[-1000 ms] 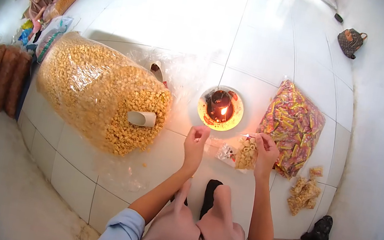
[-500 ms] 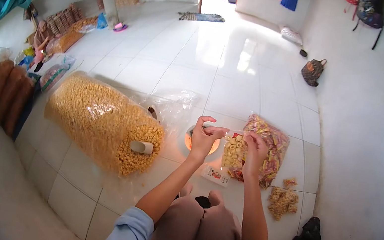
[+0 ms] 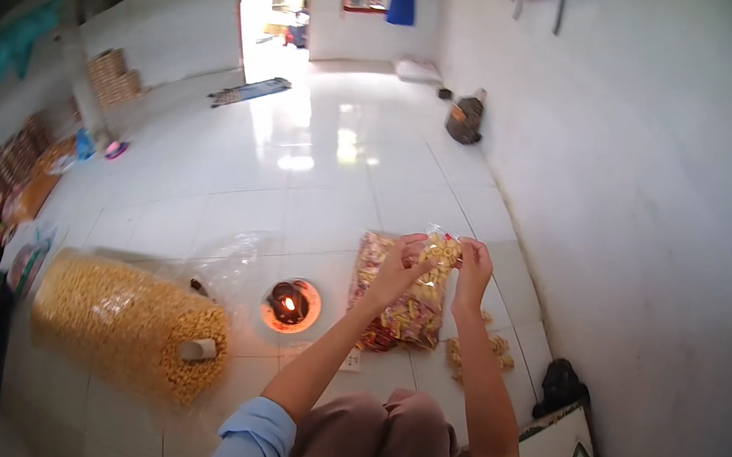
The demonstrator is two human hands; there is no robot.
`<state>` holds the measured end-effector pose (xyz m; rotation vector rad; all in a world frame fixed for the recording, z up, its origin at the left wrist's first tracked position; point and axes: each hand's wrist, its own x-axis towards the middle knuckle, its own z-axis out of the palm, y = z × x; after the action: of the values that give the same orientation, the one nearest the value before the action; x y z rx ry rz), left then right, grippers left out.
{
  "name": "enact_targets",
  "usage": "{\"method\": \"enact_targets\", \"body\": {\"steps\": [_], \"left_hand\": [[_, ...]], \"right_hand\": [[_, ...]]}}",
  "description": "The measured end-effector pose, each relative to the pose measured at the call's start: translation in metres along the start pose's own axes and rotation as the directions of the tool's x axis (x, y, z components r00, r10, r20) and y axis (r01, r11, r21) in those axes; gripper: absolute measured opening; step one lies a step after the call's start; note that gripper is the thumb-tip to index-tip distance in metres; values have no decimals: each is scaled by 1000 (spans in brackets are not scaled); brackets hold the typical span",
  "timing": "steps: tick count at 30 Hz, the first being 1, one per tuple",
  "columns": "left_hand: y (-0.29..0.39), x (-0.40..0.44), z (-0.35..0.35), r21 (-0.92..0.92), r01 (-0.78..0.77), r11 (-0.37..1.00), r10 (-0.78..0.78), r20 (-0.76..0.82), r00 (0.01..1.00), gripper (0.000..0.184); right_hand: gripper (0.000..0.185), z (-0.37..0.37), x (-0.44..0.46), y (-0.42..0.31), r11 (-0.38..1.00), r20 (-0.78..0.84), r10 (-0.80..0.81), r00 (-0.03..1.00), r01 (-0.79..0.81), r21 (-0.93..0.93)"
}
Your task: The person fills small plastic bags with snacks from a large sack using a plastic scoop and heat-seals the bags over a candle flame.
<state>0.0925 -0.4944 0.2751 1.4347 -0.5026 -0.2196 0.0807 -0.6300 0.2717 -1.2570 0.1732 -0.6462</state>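
Now both hands are up and well right of the oil lamp (image 3: 281, 297), with its flame burning in a dish (image 3: 313, 300). Half a second ago they stood right beside it. The clear packet of ring-shaped snacks (image 3: 441, 254) has gone with them, held in the air between the hands, over the far right part of the bag of pink-and-yellow sachets (image 3: 413, 322). Left hand (image 3: 403, 268): thumb and fingers pinching the packet's left side. Right hand (image 3: 474, 267): fingertips pinching its upper right edge, tips partly hidden. My reading: the packet is out of the flame's reach and getting both hands' attention; whether its top is closed, cannot tell.

Left on the floor, untouched: big clear sack of yellow snacks (image 3: 109, 308), white scoop (image 3: 197, 349) at its mouth. Near right, partly behind the right forearm: a small pile of filled packets (image 3: 501, 350)
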Motion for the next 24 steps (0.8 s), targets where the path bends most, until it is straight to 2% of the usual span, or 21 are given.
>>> {"method": "enact_targets", "body": {"steps": [2, 3, 4, 6, 7, 9, 10, 11, 14, 16, 18, 19, 21, 22, 24], "left_hand": [[-36, 19, 27, -107, 11, 994, -24, -115, 993, 44], [-69, 32, 40, -45, -48, 998, 40, -162, 986, 40], [-109, 44, 52, -58, -10, 998, 2, -130, 992, 40], [-190, 49, 73, 274, -60, 960, 91, -101, 991, 36], [-210, 40, 85, 283, 113, 952, -104, -47, 993, 32], [-261, 26, 103, 313, 210, 926, -227, 18, 974, 31], [-295, 18, 112, 352, 268, 897, -308, 62, 949, 30], [-333, 12, 120, 309, 253, 917, -289, 77, 954, 32], [-374, 8, 143, 261, 287, 921, -320, 91, 943, 32], [-364, 20, 159, 316, 324, 892, -365, 80, 927, 29], [-367, 34, 175, 225, 342, 912, -368, 81, 926, 22], [-374, 39, 180, 227, 352, 908, -378, 78, 923, 22], [-383, 46, 188, 145, 352, 925, -376, 205, 904, 22], [-388, 46, 189, 146, 352, 925, -376, 204, 904, 22], [-393, 48, 187, 234, 265, 935, -314, 201, 928, 21]], "right_hand": [[36, -29, 5, 20, 996, -67, 84, 994, -81, 49], [47, -46, 2, 29, 978, -45, 205, 978, -204, 41], [47, -68, -1, 54, 974, -90, 225, 970, -223, 33], [48, -114, -14, 120, 948, -76, 270, 960, -279, -153], [48, -134, -20, 141, 938, -110, 294, 949, -309, -159], [47, -173, -35, 180, 787, -298, 495, 816, -567, -243], [47, -193, -40, 202, 766, -322, 516, 794, -596, -242], [47, -211, -46, 224, 746, -373, 496, 784, -605, -279], [44, -246, -55, 257, 679, -480, 449, 754, -637, -365], [42, -256, -45, 257, 639, -517, 416, 748, -645, -419], [38, -260, -27, 250, 630, -558, 300, 774, -600, -493], [38, -268, -21, 257, 625, -559, 310, 769, -608, -490], [36, -287, -13, 271, 696, -504, 203, 839, -486, -529], [36, -293, -14, 281, 697, -503, 204, 840, -486, -527], [36, -296, -15, 291, 524, -434, 65, 899, -401, -752]]}}
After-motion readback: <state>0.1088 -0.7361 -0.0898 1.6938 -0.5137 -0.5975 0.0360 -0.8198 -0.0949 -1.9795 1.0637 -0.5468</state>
